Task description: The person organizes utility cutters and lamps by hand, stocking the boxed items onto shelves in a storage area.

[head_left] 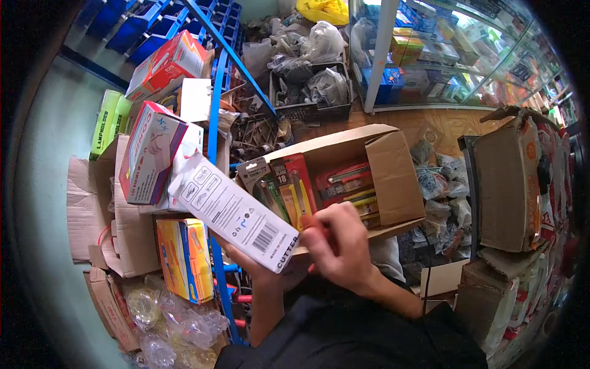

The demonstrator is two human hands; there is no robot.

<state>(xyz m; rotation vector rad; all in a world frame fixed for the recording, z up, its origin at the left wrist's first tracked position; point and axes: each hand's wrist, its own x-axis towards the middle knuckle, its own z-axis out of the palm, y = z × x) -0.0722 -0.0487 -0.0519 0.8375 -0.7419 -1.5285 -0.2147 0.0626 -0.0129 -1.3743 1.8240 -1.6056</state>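
Observation:
A long white box (236, 212) printed "CUTTER" lies tilted in my left hand (251, 263), which grips it from beneath with its fingers mostly hidden. My right hand (341, 246) is closed beside the box's lower end, its fingers around a red item (313, 222) whose kind I cannot tell. Behind both hands sits an open cardboard box (393, 178). In it are carded cutters, among them a yellow cutter (300, 195) on a red card marked "18", and several more packs (347, 181) in red and yellow.
Blue metal shelving (214, 123) with stacked product boxes (153, 150) stands at the left. A black crate (313, 111) of plastic bags is at the back, beside a glass display case (442, 55). Cardboard cartons (504, 184) line the right, near bagged parts (442, 209) on the floor.

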